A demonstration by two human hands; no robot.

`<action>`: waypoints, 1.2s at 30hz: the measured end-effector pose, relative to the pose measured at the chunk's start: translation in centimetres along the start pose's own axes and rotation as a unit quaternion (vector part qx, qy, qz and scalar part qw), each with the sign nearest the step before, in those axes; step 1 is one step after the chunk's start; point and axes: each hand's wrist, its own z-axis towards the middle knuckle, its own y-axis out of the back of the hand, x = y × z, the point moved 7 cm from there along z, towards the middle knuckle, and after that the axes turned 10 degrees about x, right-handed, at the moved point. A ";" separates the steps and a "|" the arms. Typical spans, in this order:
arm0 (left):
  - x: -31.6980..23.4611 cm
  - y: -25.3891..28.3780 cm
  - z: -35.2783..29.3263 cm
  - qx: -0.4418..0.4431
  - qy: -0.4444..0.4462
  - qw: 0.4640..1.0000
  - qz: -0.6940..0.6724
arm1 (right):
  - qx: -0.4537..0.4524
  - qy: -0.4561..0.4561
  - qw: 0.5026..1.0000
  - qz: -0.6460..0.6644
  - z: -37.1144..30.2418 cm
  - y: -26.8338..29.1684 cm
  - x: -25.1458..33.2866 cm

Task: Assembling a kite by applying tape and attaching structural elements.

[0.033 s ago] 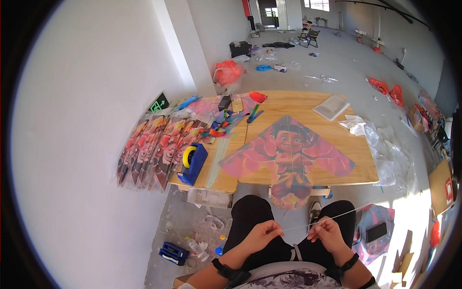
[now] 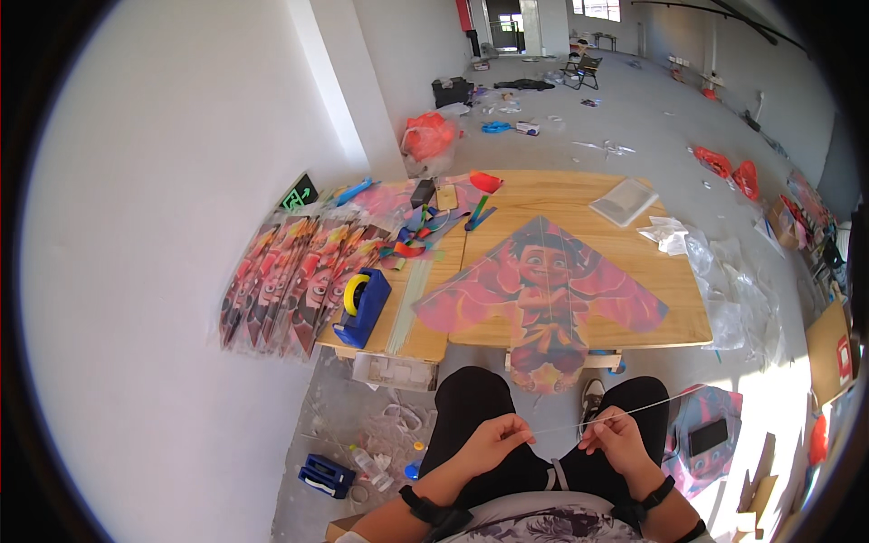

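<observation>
Over my lap, both hands hold a thin pale rod [image 2: 654, 403]. My left hand [image 2: 496, 442] pinches its left end between thumb and fingertips. My right hand [image 2: 619, 439] is closed on it further along, and the rod runs on past that hand to the upper right. In front of me a printed kite [image 2: 548, 303] with a cartoon figure lies flat on the wooden table [image 2: 670, 326]. Its tail part hangs over the near edge, apart from both hands.
Left on the table stand a blue tape dispenser [image 2: 364, 312], folded printed kites [image 2: 294, 285] and coloured ribbons [image 2: 418, 231]. A clear plastic packet [image 2: 625, 201] lies at the far right. Another tape dispenser [image 2: 326, 476] sits on the floor; a phone [image 2: 708, 438] rests on printed fabric.
</observation>
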 end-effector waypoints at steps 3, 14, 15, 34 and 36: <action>0.2 0.0 0.0 0.000 -0.004 1.000 -0.022 | -0.029 -0.001 0.999 0.043 0.4 -0.3 0.0; -2.0 1.0 -1.6 0.043 0.012 0.992 0.116 | -0.053 0.033 0.993 -0.100 -0.1 -0.1 4.1; -1.6 2.5 -1.8 0.008 -0.002 0.996 0.088 | -0.029 0.019 0.992 -0.121 0.0 0.1 5.9; 10.2 31.6 -17.0 -0.428 0.084 0.866 0.244 | -0.286 0.087 0.854 -0.426 -21.6 0.6 30.5; 9.4 31.2 -18.3 -0.457 0.057 0.864 0.203 | -0.327 0.121 0.859 -0.374 -23.7 1.5 27.8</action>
